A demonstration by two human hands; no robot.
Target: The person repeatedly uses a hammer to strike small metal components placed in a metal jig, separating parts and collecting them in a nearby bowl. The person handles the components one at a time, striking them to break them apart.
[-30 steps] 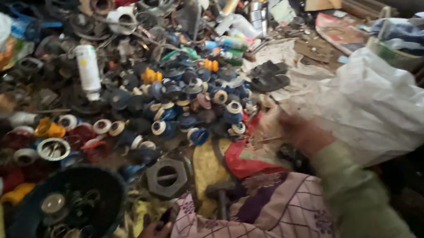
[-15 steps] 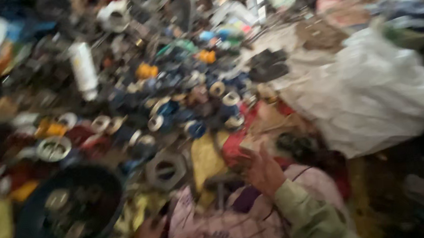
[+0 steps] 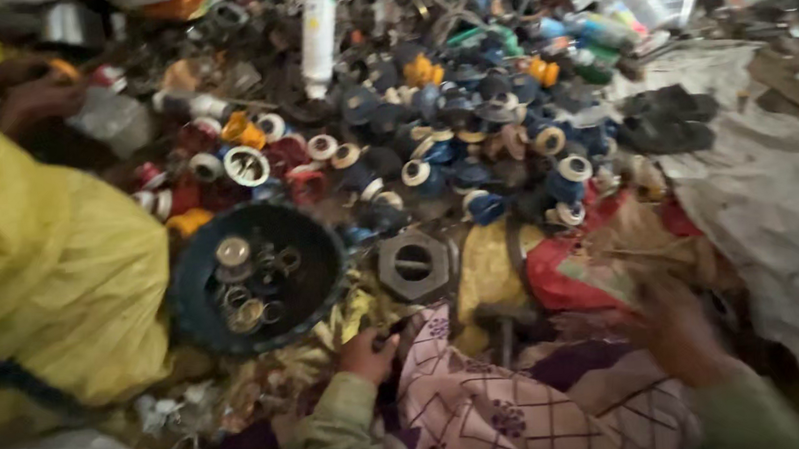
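Where caps [image 3: 469,145] heap beyond basin [image 3: 258,277] and nut [image 3: 412,263]: left hand [image 3: 368,354] curled on cloth [image 3: 487,406]; right hand [image 3: 674,327] blurred, fingers untellable.

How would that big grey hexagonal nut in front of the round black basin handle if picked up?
The hexagonal nut looks like thick metal, so probably rigid and heavy for its size. It lies flat, so rolling seems unlikely. Its dull, grimy faces suggest a fair grip, though blur hides detail. It sits beside the black basin, just ahead of the left hand.

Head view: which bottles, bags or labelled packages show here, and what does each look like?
White plastic bottle: top centre on the pile, lying, tall cylinder.
Yellow bag: left, bulging plastic.
White sack: right, crumpled.
Clear bottles: top right, green parts.
No screens or signs.
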